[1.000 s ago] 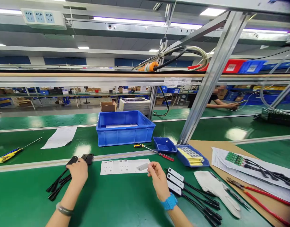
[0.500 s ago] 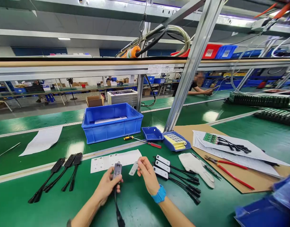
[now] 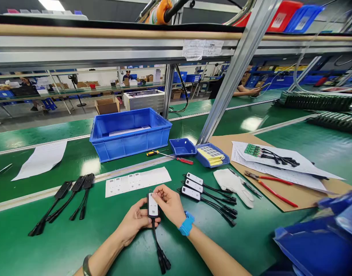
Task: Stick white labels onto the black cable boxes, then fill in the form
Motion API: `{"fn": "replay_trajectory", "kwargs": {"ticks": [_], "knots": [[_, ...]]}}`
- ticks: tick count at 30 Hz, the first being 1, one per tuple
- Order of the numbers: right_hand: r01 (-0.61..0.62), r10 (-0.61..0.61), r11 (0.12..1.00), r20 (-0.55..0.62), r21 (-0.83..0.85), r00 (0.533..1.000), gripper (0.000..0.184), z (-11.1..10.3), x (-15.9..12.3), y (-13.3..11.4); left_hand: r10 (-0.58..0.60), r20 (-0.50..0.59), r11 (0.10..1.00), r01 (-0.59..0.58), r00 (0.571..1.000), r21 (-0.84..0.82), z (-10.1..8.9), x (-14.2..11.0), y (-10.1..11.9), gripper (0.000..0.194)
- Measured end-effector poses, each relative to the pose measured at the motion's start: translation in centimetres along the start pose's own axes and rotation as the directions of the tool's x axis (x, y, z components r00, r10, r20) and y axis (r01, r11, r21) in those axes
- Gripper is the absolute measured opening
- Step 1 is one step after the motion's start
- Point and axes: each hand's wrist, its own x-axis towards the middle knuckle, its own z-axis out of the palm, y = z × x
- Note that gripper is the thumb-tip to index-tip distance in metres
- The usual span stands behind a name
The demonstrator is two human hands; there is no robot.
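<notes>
My left hand point(image 3: 133, 221) grips a small black box with cables point(image 3: 154, 220), holding it upright with the cables hanging toward me. A white label point(image 3: 153, 209) lies over the box's front face. At its top end, the thumb and fingers of my right hand point(image 3: 170, 205) are closed on the label; their exact contact is partly hidden. Just beyond my hands is a white label sheet point(image 3: 160, 176). Several cabled boxes bearing white labels point(image 3: 192, 193) lie right of my right hand. To the left lie black cabled boxes point(image 3: 63, 189) with no white label showing.
Behind the label sheet stand a large blue bin point(image 3: 132, 140), a small blue tray point(image 3: 182, 147) and screwdrivers point(image 3: 185, 161). A white glove point(image 3: 232, 186), red-handled cutters point(image 3: 276, 191) and papers on cardboard point(image 3: 227, 149) are at right. A slanted metal post point(image 3: 236, 73) rises behind.
My right hand has brought the label from beside the box onto its face. My left hand has turned the box and moved it slightly right. The camera view has tilted down.
</notes>
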Motion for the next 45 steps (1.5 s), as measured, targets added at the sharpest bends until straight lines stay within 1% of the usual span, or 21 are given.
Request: {"fn": "replay_trajectory", "kwargs": {"ticks": [4, 9, 14, 18, 32, 35, 39, 41, 43, 45], "knots": [[0.002, -0.002, 1.000, 0.019, -0.007, 1.000, 0.020, 0.0, -0.2, -0.2, -0.001, 0.015, 1.000, 0.001, 1.000, 0.008, -0.1, 0.0, -0.1, 0.071], [0.003, -0.003, 1.000, 0.015, -0.002, 1.000, 0.019, 0.1, -0.2, -0.4, -0.012, -0.007, 0.999, 0.012, 1.000, 0.042, -0.1, -0.2, -0.2, 0.066], [-0.045, 0.044, 0.999, 0.007, 0.018, 0.999, 0.019, 0.1, -0.2, -0.5, 0.009, -0.018, 0.996, -0.008, 1.000, 0.084, 0.4, -0.4, -0.1, 0.071], [-0.079, 0.079, 0.996, 0.001, 0.034, 0.997, 0.020, 0.1, -0.1, -0.3, 0.025, -0.017, 0.994, -0.023, 1.000, 0.110, 0.6, -0.3, 0.1, 0.069], [-0.104, 0.104, 0.994, -0.008, 0.042, 0.995, 0.022, 0.2, -0.2, -0.4, 0.035, -0.020, 0.991, -0.032, 0.999, 0.132, 0.8, -0.3, 0.1, 0.074], [-0.085, 0.085, 0.996, -0.014, 0.002, 0.996, 0.020, 0.0, -0.2, -0.3, 0.041, -0.019, 0.991, -0.038, 0.999, 0.132, 0.8, -0.3, 0.0, 0.073], [-0.028, 0.022, 0.987, -0.043, -0.157, 0.999, 0.026, -0.4, 0.0, -0.2, 0.055, -0.018, 0.989, -0.052, 0.998, 0.141, 0.7, -0.3, 0.0, 0.066], [-0.008, -0.005, 0.975, -0.057, -0.221, 0.998, 0.027, -0.5, 0.1, 0.0, 0.056, -0.019, 0.991, -0.054, 0.998, 0.120, 0.6, -0.3, 0.1, 0.062], [-0.006, 0.001, 0.975, -0.023, -0.223, 1.000, 0.029, -0.4, 0.2, 0.3, 0.046, -0.030, 0.997, -0.044, 0.999, 0.062, 0.5, -0.3, 0.2, 0.056], [-0.023, 0.038, 0.981, 0.074, -0.192, 0.997, 0.035, 0.0, 0.1, 0.5, 0.042, -0.060, 0.999, -0.042, 0.997, -0.001, 0.3, -0.2, 0.3, 0.050]]}}
